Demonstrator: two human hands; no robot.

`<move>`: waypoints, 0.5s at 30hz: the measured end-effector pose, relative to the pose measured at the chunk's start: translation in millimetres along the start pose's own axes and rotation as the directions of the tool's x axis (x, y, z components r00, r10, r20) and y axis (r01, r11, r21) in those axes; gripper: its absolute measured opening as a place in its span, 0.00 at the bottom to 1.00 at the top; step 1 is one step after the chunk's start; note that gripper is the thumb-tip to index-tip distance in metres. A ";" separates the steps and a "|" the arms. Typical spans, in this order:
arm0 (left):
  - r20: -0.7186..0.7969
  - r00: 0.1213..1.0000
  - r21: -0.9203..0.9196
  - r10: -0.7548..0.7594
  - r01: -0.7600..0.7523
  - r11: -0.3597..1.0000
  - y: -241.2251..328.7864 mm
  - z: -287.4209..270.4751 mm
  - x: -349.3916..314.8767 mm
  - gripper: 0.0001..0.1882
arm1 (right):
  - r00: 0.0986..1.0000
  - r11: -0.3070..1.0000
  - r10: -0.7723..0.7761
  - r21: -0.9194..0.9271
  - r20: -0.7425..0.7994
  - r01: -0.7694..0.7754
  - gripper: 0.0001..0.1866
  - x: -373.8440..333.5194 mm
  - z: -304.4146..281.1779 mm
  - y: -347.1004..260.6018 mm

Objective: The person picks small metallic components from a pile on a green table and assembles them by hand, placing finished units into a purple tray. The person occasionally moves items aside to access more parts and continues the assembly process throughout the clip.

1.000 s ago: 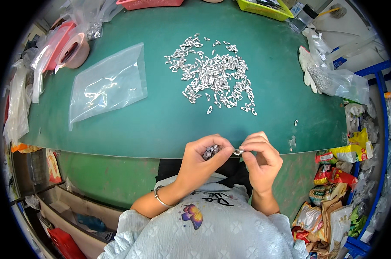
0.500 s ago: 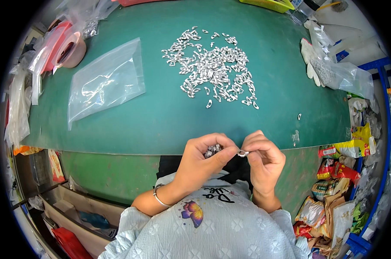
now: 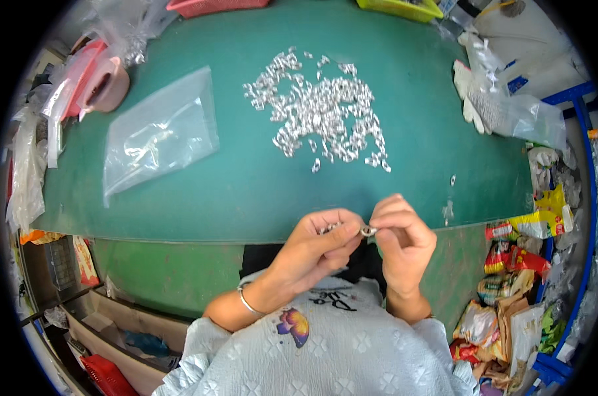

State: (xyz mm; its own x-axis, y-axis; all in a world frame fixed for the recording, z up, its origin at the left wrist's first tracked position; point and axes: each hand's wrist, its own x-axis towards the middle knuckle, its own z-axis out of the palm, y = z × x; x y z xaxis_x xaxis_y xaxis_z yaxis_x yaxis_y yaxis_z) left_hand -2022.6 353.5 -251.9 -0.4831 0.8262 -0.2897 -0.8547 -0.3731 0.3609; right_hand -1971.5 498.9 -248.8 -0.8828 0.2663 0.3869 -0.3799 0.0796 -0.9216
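Observation:
My left hand is closed, with several small silver metal clasps cupped behind its curled fingers. Its thumb and fingertips meet close to my right hand. Between the two hands, a single silver clasp is pinched in my right fingertips; its near end lies against the left fingertips. Both hands are above the near edge of the green table. Farther out on the table lies a loose heap of the same silver clasps, with a few strays around it.
A flat clear plastic bag lies left of the heap. Pink containers stand at the far left, a yellow-green tray at the back. White gloves rest at the right, near one stray clasp. Packages are piled beyond the right edge.
My left fingers have closed further over the clasps in the palm, so fewer show. The clasp between my hands has turned slightly. The view has shifted a little.

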 end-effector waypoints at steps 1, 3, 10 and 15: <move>-0.001 1.000 -0.012 0.001 -0.001 1.000 -0.4 -2.9 0.8 0.10 | 1.000 0.999 0.022 -0.039 -0.009 -0.023 0.06 4.7 1.3 0.3; -0.058 0.998 0.001 0.006 -0.006 1.000 1.5 -5.2 3.8 0.09 | 0.998 0.993 0.050 -0.106 -0.028 -0.052 0.06 9.9 -1.8 -0.4; -0.351 0.936 0.069 0.029 -0.005 0.998 65.8 -35.6 14.8 0.07 | 0.948 0.412 -0.162 -0.892 -0.274 -0.187 0.09 17.4 -107.9 35.5; -0.466 0.828 0.189 0.311 -0.250 0.950 179.0 -64.4 94.6 0.09 | 0.913 0.307 -0.128 -0.891 -0.386 -0.334 0.08 15.4 -134.1 55.9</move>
State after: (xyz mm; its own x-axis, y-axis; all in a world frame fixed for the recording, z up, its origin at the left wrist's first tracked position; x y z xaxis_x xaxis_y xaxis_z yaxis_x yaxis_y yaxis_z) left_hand -2233.5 337.7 -271.8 -0.7545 0.3716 -0.5409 -0.6548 -0.4813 0.5827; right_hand -1969.3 636.3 -298.5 -0.6511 0.6041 0.4595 0.4242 0.7917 -0.4397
